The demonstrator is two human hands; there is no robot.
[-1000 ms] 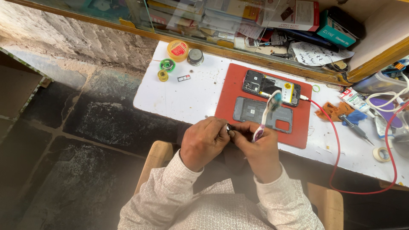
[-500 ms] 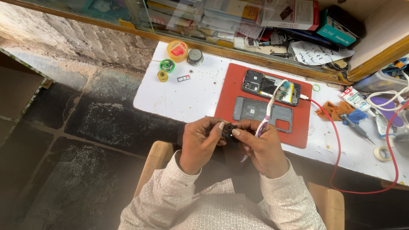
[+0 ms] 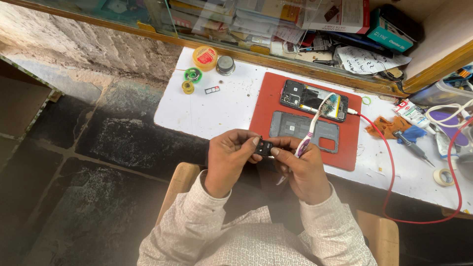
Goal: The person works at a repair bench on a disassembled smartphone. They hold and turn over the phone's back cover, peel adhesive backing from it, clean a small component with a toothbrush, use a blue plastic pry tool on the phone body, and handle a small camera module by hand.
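2 bare hands (image 3: pixel 268 160), long sleeves (image 3: pixel 197 216) — pale, fine-patterned shirt

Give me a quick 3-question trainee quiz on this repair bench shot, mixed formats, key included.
1. True or false: the opened phone lies on the red mat.
2. Which hand holds the toothbrush? A) left hand B) right hand C) neither
3. Fill in: both hands pinch a small ____ part between their fingertips.

Key:
1. True; the grey back cover lies beside it on the same mat.
2. B; the right hand has it, bristles up, while the left hand has none.
3. black
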